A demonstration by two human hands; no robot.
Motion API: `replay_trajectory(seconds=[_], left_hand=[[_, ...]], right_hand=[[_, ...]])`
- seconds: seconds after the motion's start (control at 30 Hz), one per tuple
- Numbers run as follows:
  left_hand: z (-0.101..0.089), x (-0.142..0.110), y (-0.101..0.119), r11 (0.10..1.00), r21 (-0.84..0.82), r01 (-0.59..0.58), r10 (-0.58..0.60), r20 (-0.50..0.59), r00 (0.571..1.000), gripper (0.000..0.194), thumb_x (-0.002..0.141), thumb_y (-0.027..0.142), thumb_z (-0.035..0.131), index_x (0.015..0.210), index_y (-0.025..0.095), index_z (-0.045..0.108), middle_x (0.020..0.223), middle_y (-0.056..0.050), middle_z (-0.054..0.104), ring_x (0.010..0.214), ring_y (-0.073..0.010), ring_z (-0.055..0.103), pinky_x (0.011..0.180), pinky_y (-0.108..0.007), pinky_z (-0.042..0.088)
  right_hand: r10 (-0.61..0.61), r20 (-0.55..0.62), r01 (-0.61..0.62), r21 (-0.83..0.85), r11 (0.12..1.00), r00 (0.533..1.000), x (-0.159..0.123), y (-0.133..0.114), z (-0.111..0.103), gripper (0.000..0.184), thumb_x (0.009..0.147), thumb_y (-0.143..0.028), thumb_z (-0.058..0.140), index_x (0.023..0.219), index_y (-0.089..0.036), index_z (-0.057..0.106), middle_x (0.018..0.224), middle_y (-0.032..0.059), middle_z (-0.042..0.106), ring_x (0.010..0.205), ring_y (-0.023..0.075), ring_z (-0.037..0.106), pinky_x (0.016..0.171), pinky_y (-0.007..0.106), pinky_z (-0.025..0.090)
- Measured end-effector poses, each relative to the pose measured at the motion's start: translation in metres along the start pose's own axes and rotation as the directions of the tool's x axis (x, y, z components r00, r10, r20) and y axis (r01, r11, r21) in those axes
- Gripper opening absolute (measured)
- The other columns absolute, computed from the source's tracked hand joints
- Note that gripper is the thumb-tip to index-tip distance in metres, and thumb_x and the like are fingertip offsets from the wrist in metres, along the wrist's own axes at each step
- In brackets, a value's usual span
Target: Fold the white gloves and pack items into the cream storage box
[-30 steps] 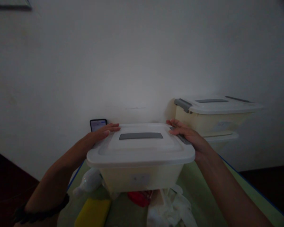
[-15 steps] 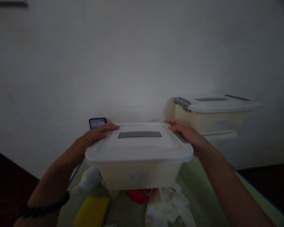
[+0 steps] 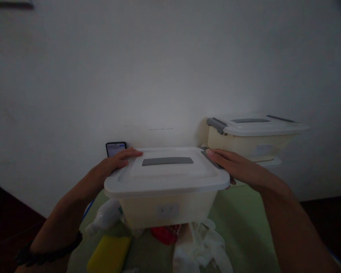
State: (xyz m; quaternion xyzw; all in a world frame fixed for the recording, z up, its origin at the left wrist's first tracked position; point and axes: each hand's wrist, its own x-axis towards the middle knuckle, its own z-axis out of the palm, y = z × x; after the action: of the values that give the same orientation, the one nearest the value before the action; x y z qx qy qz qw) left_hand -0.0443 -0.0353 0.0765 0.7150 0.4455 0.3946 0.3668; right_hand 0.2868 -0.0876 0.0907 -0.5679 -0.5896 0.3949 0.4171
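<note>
A cream storage box point(image 3: 144, 214) with a white lid point(image 3: 161, 178) is in front of me, its lid on and a grey strip across the top. My left hand point(image 3: 116, 161) rests along the lid's left side, fingers over the far left corner. On the other side my right hand point(image 3: 230, 163) grips the edge, thumb on the grey latch point(image 3: 213, 160) and fingers below the rim. Under and before the box lie a white bottle point(image 3: 106, 216), a yellow block like a sponge point(image 3: 109, 252), a red item point(image 3: 165, 234) and a white plastic bag point(image 3: 200, 248).
A second lidded storage box point(image 3: 244, 144) stands at the right by the wall, on top of another white-lidded one, partly hidden. A phone point(image 3: 116, 148) leans on the wall behind my left hand. Green cloth covers the table point(image 3: 241, 227).
My right hand has shifted outward and toward me along the box's right edge, its fingers moving from the lid's far corner to below the rim. My left hand stays in place.
</note>
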Motion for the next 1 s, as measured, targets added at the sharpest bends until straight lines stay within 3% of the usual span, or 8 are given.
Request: replay_trajectory(seconds=[0.2, 0.37, 0.5, 0.6, 1.0], left_hand=[[0.000, 0.002, 0.005, 0.999, 0.029, -0.046, 0.045, 0.036, 0.998, 0.030, 0.081, 0.042, 0.052, 0.100, 0.035, 0.074, 0.128, 0.006, 0.063, 0.139, -0.0286, 0.035, 0.118, -0.039, 0.015], [0.000, 0.001, 0.006, 0.996, 0.018, -0.087, 0.087, 0.029, 0.996, 0.029, 0.078, 0.040, 0.054, 0.098, 0.034, 0.074, 0.123, 0.003, 0.067, 0.137, -0.0288, 0.037, 0.118, -0.040, 0.017], [0.000, 0.000, 0.005, 0.999, 0.018, -0.050, 0.050, 0.020, 0.999, 0.031, 0.078, 0.042, 0.054, 0.100, 0.033, 0.074, 0.126, 0.004, 0.065, 0.139, -0.0296, 0.034, 0.118, -0.040, 0.016], [0.000, 0.000, 0.004, 0.999, 0.018, -0.031, 0.030, 0.019, 0.999, 0.032, 0.081, 0.042, 0.052, 0.103, 0.034, 0.073, 0.130, 0.005, 0.062, 0.141, -0.0279, 0.031, 0.118, -0.039, 0.015], [-0.001, 0.001, 0.003, 0.997, 0.029, -0.077, 0.075, 0.059, 0.995, 0.031, 0.086, 0.039, 0.050, 0.106, 0.032, 0.072, 0.133, 0.004, 0.061, 0.141, -0.0240, 0.031, 0.119, -0.036, 0.013]], right_hand=[[0.036, -0.033, -0.041, -0.156, 0.987, 0.999, 0.003, 0.003, -0.003, 0.042, 0.076, -0.044, 0.069, 0.109, -0.017, 0.068, 0.059, -0.0009, 0.063, 0.037, 0.0098, 0.052, 0.028, 0.019, 0.042], [-0.026, -0.037, 0.024, -0.057, 0.998, 0.999, 0.005, 0.009, -0.005, 0.024, 0.073, -0.032, 0.072, 0.094, -0.021, 0.075, 0.067, 0.0015, 0.070, 0.040, 0.0097, 0.055, 0.032, 0.019, 0.042], [-0.048, -0.033, 0.051, 0.092, 0.994, 0.998, 0.006, 0.012, -0.005, 0.020, 0.068, -0.022, 0.076, 0.088, -0.024, 0.077, 0.071, 0.0027, 0.073, 0.061, 0.0182, 0.066, 0.051, 0.025, 0.053], [-0.057, -0.031, 0.060, 0.115, 0.992, 0.998, 0.007, 0.012, -0.006, 0.020, 0.065, -0.020, 0.076, 0.085, -0.025, 0.076, 0.074, 0.0026, 0.073, 0.073, 0.0223, 0.068, 0.059, 0.028, 0.055], [-0.069, -0.013, 0.070, 0.046, 0.996, 0.998, 0.006, 0.013, -0.008, 0.012, 0.069, -0.026, 0.075, 0.081, -0.026, 0.076, 0.061, 0.0003, 0.068, 0.062, 0.0187, 0.067, 0.049, 0.024, 0.052]])
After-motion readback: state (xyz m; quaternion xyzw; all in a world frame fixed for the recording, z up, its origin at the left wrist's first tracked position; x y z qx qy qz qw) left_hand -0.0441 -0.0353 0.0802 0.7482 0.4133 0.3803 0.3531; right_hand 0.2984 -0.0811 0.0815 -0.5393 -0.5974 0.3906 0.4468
